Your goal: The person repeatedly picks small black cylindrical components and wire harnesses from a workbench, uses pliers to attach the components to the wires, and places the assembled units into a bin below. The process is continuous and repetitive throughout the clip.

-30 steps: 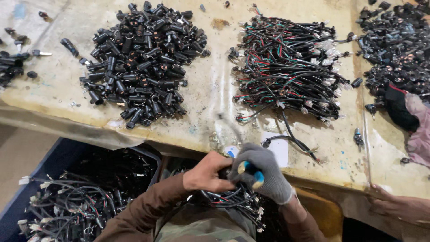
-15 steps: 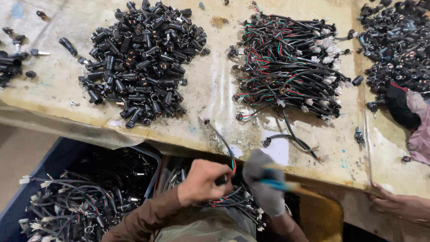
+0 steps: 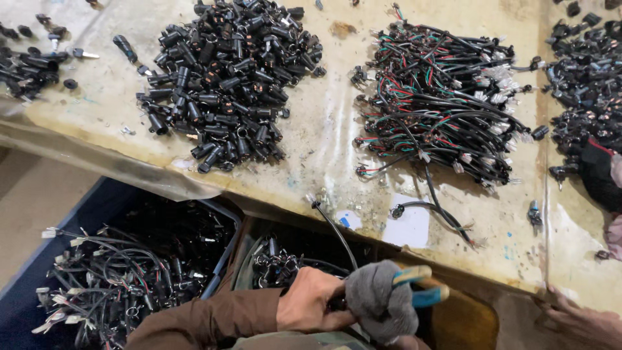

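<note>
My bare left hand (image 3: 311,303) and my grey-gloved right hand (image 3: 381,299) meet low in the picture, below the table's near edge. The right hand grips pliers with blue and yellow handles (image 3: 421,288). The left hand pinches the lower end of a thin black wire (image 3: 335,228) that rises to a small connector at the table edge. Where the wire meets the pliers' jaws is hidden by the glove. On the table lie a pile of black cylindrical connectors (image 3: 223,78) and a heap of black, red and green wire harnesses (image 3: 444,100).
A blue bin (image 3: 123,272) at lower left holds finished black harnesses. A second bin (image 3: 291,256) sits under the table edge. More black parts lie at far left (image 3: 29,61) and far right (image 3: 586,78). Another person's hand (image 3: 583,321) rests at the lower right.
Both hands have dropped from the table edge toward my body. The wire has been drawn down and now stretches straight from the edge to my left hand.
</note>
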